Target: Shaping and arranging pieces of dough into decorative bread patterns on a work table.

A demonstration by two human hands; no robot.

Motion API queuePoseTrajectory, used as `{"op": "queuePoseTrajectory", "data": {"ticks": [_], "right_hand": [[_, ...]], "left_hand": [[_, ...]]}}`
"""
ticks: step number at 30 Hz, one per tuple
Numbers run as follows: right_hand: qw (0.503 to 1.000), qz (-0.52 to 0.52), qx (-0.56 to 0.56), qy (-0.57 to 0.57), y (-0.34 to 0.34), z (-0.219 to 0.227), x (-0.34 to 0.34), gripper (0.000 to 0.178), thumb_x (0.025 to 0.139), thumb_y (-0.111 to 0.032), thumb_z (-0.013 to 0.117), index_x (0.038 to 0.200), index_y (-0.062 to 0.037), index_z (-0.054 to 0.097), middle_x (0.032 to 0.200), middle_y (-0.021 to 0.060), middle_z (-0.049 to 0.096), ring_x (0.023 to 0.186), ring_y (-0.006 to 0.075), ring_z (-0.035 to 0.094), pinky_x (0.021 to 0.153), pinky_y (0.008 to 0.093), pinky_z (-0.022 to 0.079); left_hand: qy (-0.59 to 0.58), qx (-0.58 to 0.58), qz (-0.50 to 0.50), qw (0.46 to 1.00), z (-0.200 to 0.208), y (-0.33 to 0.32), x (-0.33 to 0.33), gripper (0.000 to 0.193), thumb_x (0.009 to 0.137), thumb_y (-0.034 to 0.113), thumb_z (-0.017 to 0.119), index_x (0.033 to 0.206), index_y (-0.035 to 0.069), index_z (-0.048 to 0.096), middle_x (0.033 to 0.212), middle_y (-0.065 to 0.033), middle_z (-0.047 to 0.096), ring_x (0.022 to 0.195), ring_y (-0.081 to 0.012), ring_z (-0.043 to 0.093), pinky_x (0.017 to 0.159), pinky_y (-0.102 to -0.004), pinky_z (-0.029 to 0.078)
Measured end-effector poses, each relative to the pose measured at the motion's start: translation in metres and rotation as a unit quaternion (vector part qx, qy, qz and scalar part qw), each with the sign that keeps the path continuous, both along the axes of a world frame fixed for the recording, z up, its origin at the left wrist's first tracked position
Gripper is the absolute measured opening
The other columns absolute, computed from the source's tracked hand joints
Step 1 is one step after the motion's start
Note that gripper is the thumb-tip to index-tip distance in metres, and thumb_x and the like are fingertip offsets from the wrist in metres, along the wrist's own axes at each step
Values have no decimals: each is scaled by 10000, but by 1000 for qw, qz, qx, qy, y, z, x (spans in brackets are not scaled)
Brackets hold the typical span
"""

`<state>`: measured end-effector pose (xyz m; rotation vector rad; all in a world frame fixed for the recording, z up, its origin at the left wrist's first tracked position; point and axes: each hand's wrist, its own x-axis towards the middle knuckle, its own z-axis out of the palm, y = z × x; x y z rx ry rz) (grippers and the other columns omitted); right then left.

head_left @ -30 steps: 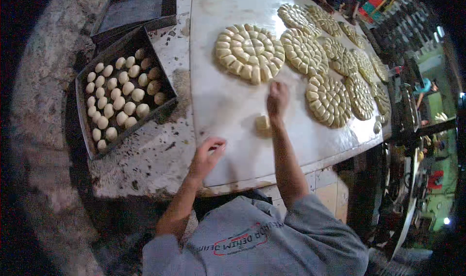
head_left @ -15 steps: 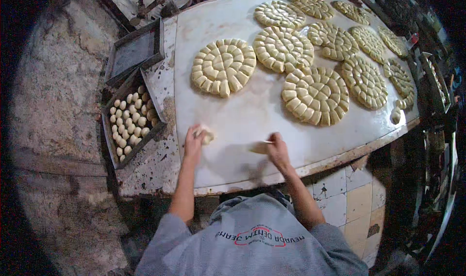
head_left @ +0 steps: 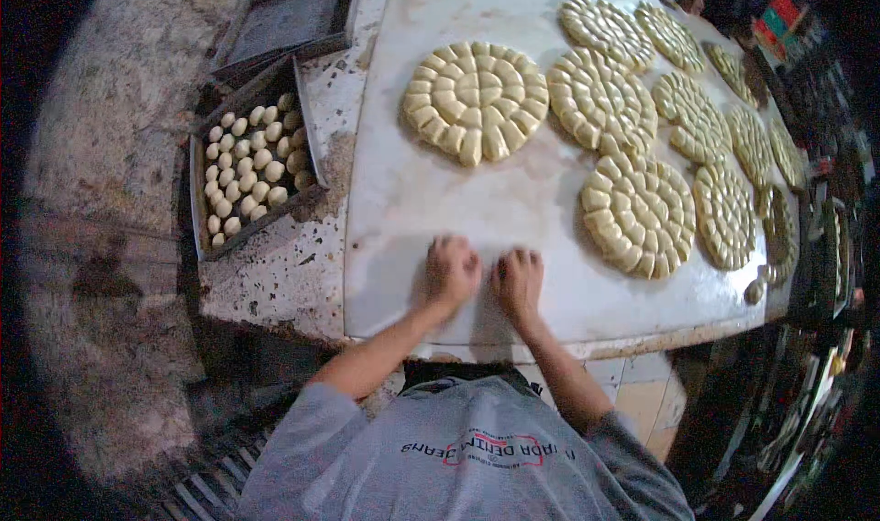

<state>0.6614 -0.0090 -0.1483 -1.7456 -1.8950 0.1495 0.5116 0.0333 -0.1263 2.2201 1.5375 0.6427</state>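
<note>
My left hand (head_left: 453, 269) is curled, knuckles up, low over the pale tabletop (head_left: 403, 292) near its front edge. Close to its right, with a narrow gap between them, my right hand (head_left: 519, 283) is curled the same way. Whatever lies inside the fingers of either hand is hidden. Beyond my hands lies a large dough round (head_left: 477, 99), cut into rings of small pieces. Further right are a second round (head_left: 639, 217) and a third (head_left: 601, 99), cut likewise.
Several more cut rounds cover the table's far right, with a small dough lump (head_left: 754, 291) near the front edge. At the left stands a metal tray (head_left: 312, 141) of round dough balls (head_left: 246, 165), and behind it another shallow tray (head_left: 289, 31).
My hands have come together from wide apart. The dough piece at my left hand and the flat blade-like tool at my right no longer show. The view has shifted and turned.
</note>
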Motion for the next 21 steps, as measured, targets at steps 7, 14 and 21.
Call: {"op": "queuePoseTrajectory", "data": {"ticks": [7,14,21], "right_hand": [[985,15,101,-136,27,12,86,145,708,-133,580,804,-32,538,877,131,506,909,323,446,796,457,361],[996,18,80,38,6,-30,23,148,689,-89,613,787,-31,519,810,135,509,798,327,456,764,420,380],[965,-9,202,-165,17,-13,108,210,765,-227,574,840,-33,546,893,118,541,876,330,481,824,444,375]], "left_hand": [[39,89,97,991,10,65,-69,163,666,181,629,740,67,537,810,-111,544,828,-330,501,763,-455,412],[-8,47,8,999,3,-15,12,107,709,149,594,688,65,530,806,-116,551,796,-297,530,699,-407,459],[14,211,151,966,-12,47,-84,119,681,129,601,731,53,524,814,-123,523,825,-308,491,705,-431,404]]}}
